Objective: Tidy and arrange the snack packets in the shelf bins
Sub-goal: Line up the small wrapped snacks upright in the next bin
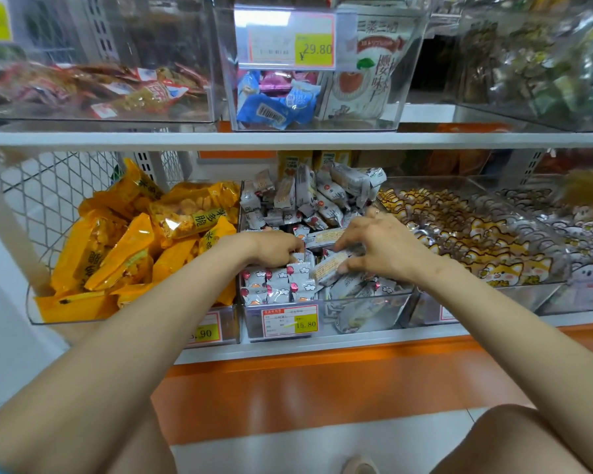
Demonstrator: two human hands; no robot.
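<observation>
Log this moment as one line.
stage: tidying middle bin | left hand: in grey packets, grip hidden | right hand: pinching one packet

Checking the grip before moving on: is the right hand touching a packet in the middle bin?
Touching. The head view shows the right hand pinching a grey packet between thumb and fingertips.
</observation>
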